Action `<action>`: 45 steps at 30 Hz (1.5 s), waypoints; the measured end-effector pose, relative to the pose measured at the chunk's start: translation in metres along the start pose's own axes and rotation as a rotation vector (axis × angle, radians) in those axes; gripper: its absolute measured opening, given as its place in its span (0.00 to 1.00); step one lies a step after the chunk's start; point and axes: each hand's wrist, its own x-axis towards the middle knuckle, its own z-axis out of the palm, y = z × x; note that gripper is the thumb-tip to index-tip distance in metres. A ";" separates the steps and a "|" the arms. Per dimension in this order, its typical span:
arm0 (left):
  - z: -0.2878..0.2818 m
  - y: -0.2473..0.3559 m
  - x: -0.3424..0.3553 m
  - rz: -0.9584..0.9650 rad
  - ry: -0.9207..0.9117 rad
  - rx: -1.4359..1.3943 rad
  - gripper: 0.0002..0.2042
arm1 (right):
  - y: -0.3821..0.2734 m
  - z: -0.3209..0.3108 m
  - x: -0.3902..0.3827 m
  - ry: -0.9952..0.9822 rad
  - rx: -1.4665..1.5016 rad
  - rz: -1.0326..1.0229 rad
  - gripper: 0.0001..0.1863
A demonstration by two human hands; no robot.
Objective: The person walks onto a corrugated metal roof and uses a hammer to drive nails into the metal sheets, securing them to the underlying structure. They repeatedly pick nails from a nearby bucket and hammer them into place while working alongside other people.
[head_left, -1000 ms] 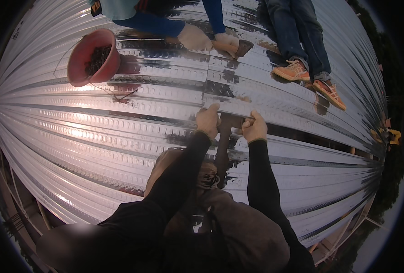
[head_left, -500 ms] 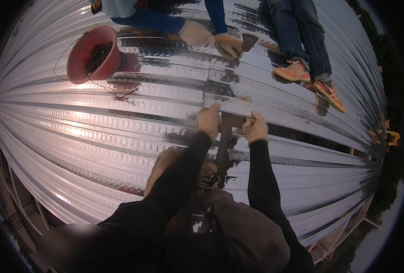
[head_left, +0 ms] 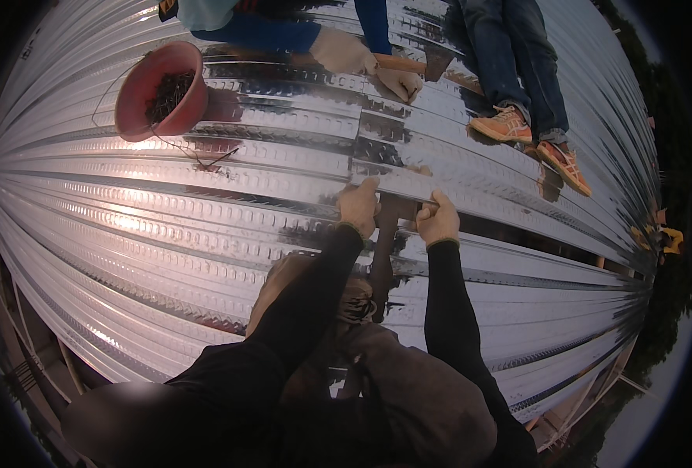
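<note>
My left hand [head_left: 358,208], in a pale glove, closes on the near edge of a corrugated metal decking sheet [head_left: 399,182] in the middle. To its right, my right hand [head_left: 439,219] pinches the same edge, with its fingers curled at the rim. Between my hands a dark steel beam [head_left: 386,234] shows in the gap below the sheet. Beyond them, a co-worker's gloved hand [head_left: 342,52] grips a hammer [head_left: 437,65] with a wooden handle. That person's other gloved hand [head_left: 399,81] rests low on the decking; what its fingers hold is too small to tell.
At the upper left a red bucket [head_left: 194,97] holding many dark nails lies tilted on the decking. Another person's legs in jeans and orange shoes [head_left: 504,125] stand at the upper right. A long open gap [head_left: 533,238] runs rightward from my right hand. My shoe [head_left: 358,300] is near the beam.
The co-worker's hammer has lifted away from the other hand and shifted right, so its handle now shows. My hands have hardly moved on the sheet's edge.
</note>
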 end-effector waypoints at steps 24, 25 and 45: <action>-0.002 -0.003 -0.001 0.032 -0.011 -0.013 0.14 | -0.002 0.006 -0.006 0.085 0.046 0.001 0.07; -0.002 -0.004 -0.001 0.023 -0.004 -0.020 0.15 | -0.002 0.004 -0.005 0.062 0.013 -0.013 0.07; 0.000 -0.005 0.001 0.056 0.031 -0.017 0.15 | -0.004 0.009 -0.012 0.056 0.037 -0.007 0.07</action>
